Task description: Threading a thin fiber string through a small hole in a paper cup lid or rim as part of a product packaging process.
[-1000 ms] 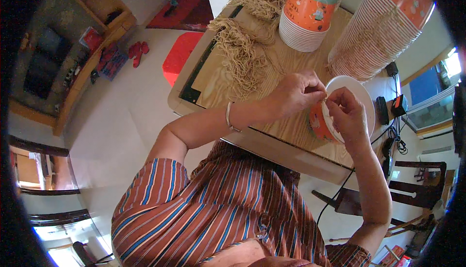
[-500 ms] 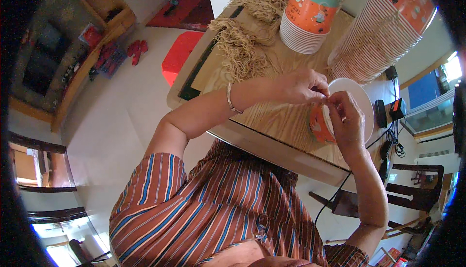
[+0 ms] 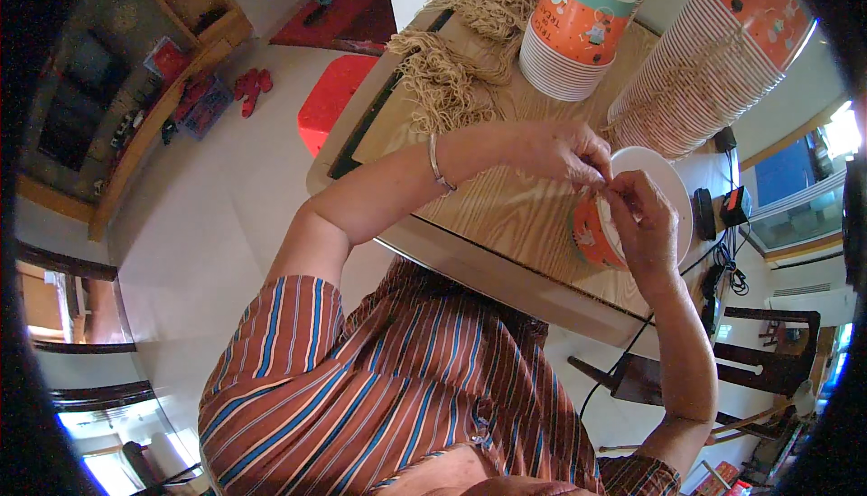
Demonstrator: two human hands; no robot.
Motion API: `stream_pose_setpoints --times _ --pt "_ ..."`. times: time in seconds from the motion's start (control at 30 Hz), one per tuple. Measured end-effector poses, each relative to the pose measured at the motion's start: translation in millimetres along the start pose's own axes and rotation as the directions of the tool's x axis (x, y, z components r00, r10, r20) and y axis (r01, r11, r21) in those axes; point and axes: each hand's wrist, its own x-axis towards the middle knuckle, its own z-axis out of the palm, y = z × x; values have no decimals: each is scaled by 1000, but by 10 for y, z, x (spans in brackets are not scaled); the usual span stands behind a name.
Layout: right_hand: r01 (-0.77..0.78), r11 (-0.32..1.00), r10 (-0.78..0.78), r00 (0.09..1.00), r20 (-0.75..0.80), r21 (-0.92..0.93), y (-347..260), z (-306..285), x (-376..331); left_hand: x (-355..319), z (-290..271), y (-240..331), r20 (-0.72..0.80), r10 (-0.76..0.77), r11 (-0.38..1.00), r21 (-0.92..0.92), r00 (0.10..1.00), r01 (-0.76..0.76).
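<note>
An orange paper bucket [image 3: 596,233] with a white inside [image 3: 657,191] lies tipped on the table, its open mouth turned to the right. Over its rim my left hand [image 3: 567,157], a bangle on its wrist, is closed in a pinch. My right hand [image 3: 647,222] meets it fingertip to fingertip, also pinching, and partly covers the bucket. Whatever lies between the fingers is too small to make out. Beyond my left forearm rest loose bundles of tan twine [image 3: 442,81].
An upside-down stack of orange and teal buckets [image 3: 578,31] stands at the back. A taller leaning stack [image 3: 700,67] is to its right, with twine strands over it. Black adapters [image 3: 736,205] and cables sit at the table's right edge. A red stool [image 3: 330,99] is left of the table.
Both hands stay pinched together at the bucket rim, with only slight finger shifts. The whole view has moved a little.
</note>
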Motion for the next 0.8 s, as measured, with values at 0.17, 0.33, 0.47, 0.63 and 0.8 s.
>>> stream_pose_setpoints --times 0.17,0.33,0.47,0.63,0.8 --pt "-296 929 277 954 114 222 -17 -55 62 -37 25 41 -18 -23 999 43 1000 24" --pt "-408 793 353 913 205 453 69 -83 67 -90 146 49 -155 30 990 139 987 -9" --pt "-411 778 350 912 215 475 22 -112 64 -61 220 13 -216 37 993 115 976 -12" --pt "-533 627 394 846 359 568 66 -173 72 -68 262 3 -250 -14 998 61 968 30" --pt "-583 502 398 811 429 638 116 -188 61 -93 291 132 -262 -104 995 -19 960 102"
